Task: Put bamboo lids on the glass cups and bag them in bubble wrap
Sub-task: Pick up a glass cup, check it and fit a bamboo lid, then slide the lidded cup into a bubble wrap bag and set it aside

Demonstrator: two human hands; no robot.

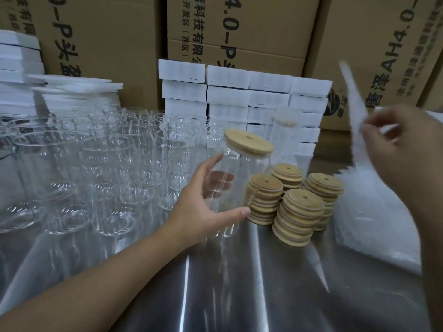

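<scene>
Along the left edge of the steel table [263,291] we have a crowd of open glass cups [103,164] standing upright and close together, with flat white stacks [72,92] behind them at the far left corner. Our left hand [201,207] reaches in from the near left edge and wraps one lidded cup [242,178] near the middle of the table, thumb curled across the front and fingers showing through the glass behind. That cup is tilted, with a bamboo lid [249,142] seated on its mouth; whether its base touches the table we cannot tell. Just right of it stand four lid stacks [297,207], packed close together. Behind them, along the far edge, white boxes [239,97] rise in rows against cardboard cartons [239,27], and one wrapped cup [286,133] stands hazily before the boxes. Toward the right edge a pile of bubble wrap bags [374,226] lies flat. Above it our right hand [402,149] pinches a single bag [352,104] between curled fingers and thumb, held off the table and blurred.
</scene>
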